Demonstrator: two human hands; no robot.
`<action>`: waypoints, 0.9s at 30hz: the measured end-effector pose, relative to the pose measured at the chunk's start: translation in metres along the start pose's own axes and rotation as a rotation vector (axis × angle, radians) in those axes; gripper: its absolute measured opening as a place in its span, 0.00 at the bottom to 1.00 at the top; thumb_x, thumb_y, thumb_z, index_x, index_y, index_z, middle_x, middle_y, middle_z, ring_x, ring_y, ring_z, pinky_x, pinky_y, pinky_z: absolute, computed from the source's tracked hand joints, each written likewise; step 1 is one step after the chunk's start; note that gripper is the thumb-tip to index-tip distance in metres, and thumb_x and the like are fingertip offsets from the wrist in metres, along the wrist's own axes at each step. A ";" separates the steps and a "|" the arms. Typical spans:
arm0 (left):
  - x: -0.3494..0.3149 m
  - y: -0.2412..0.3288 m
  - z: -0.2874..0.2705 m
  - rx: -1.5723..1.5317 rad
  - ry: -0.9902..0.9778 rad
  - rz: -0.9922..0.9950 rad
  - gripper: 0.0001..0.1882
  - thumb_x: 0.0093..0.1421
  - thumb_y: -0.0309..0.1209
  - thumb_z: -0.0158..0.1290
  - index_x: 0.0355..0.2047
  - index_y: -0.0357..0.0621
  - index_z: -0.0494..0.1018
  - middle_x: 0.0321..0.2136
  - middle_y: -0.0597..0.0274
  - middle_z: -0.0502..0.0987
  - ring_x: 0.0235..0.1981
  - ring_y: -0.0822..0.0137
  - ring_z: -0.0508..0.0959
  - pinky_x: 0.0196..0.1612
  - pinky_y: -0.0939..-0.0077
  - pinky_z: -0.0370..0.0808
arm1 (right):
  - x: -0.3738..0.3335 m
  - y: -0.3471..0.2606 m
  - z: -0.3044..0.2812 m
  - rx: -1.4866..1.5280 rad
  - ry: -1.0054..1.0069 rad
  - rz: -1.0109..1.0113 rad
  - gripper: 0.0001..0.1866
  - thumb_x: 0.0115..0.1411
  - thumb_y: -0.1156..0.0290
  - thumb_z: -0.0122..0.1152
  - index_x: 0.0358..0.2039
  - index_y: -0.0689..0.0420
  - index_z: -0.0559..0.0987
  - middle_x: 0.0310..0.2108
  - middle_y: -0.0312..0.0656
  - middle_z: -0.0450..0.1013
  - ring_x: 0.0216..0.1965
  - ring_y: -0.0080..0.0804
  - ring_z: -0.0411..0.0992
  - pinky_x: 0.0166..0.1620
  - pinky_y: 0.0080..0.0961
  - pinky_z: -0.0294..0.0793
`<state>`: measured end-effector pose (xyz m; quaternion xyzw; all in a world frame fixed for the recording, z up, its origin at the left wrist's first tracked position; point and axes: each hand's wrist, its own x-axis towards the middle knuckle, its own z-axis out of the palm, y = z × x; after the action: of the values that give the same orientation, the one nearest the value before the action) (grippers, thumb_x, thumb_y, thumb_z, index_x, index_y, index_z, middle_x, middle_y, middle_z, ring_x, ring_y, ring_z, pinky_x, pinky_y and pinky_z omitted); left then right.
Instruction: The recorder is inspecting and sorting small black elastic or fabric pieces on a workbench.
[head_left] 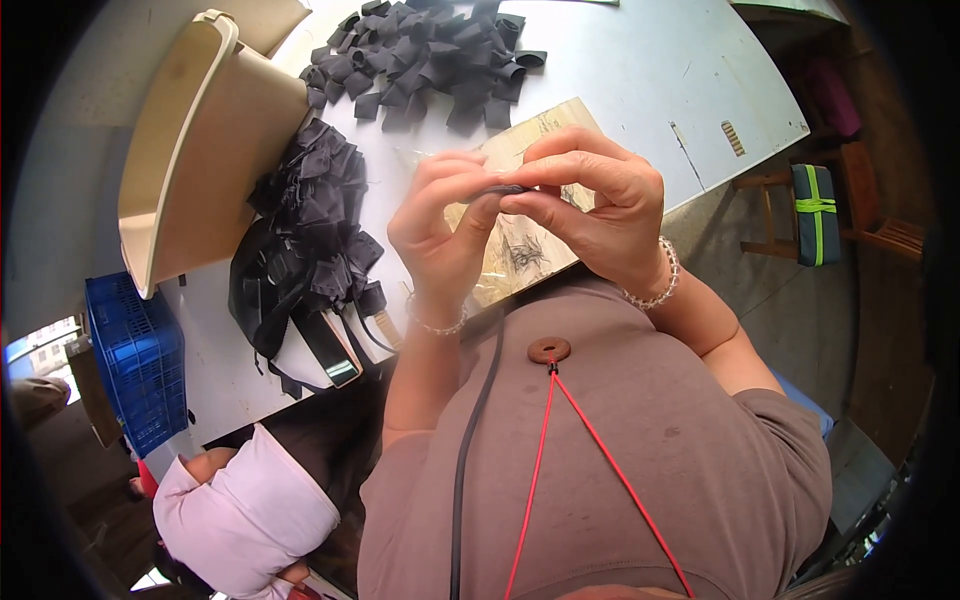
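Observation:
Between the fingertips of both hands is a small black fabric piece (497,190), pinched from either side. My left hand (440,205) grips its left end with thumb and forefinger. On the other side, my right hand (595,195) pinches the right end. Both hands are raised above a pale board (515,255) that has dark scuffs and clear tape on it. Much of the piece is hidden by my fingers. Left of my left hand lies a heap of black fabric pieces (325,190). A second pile of black fabric loops (430,50) spreads at the far side of the table.
The white table (640,60) carries everything. A beige plastic bin (200,150) stands at the left, with a blue crate (135,360) beside the table. A phone-like dark slab (330,350) lies near the front edge. Another person (245,510) sits close at lower left; a stool (815,215) is at right.

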<state>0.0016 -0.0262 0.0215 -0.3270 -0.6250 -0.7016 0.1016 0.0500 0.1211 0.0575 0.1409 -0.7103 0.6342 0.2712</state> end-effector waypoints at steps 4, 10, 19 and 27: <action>-0.004 -0.002 0.000 -0.054 0.017 -0.071 0.07 0.53 0.28 0.60 0.30 0.37 0.76 0.27 0.60 0.76 0.37 0.62 0.73 0.43 0.72 0.68 | 0.003 -0.003 0.002 -0.147 0.015 -0.071 0.10 0.44 0.81 0.69 0.30 0.61 0.82 0.26 0.39 0.73 0.24 0.20 0.69 0.25 0.14 0.68; -0.006 -0.005 0.003 -0.015 0.010 -0.061 0.07 0.52 0.28 0.60 0.29 0.38 0.76 0.27 0.61 0.76 0.35 0.63 0.73 0.42 0.72 0.68 | -0.001 0.004 -0.002 -0.258 -0.024 -0.184 0.10 0.46 0.80 0.68 0.31 0.62 0.81 0.26 0.40 0.73 0.24 0.22 0.70 0.24 0.15 0.69; -0.006 0.001 0.007 0.028 0.039 -0.089 0.06 0.51 0.25 0.60 0.30 0.40 0.77 0.28 0.62 0.78 0.34 0.65 0.73 0.41 0.73 0.67 | -0.002 0.015 -0.005 -0.199 -0.011 -0.191 0.11 0.46 0.79 0.68 0.33 0.60 0.81 0.26 0.38 0.73 0.24 0.21 0.70 0.24 0.15 0.70; -0.007 0.002 0.008 0.015 0.046 -0.087 0.07 0.51 0.25 0.60 0.32 0.40 0.77 0.29 0.62 0.78 0.34 0.67 0.73 0.41 0.74 0.67 | -0.006 0.009 -0.006 -0.127 -0.034 -0.094 0.13 0.45 0.81 0.68 0.34 0.60 0.81 0.29 0.38 0.74 0.25 0.20 0.70 0.26 0.14 0.71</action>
<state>0.0110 -0.0214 0.0193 -0.2826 -0.6414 -0.7078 0.0878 0.0512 0.1274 0.0475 0.1674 -0.7462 0.5717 0.2971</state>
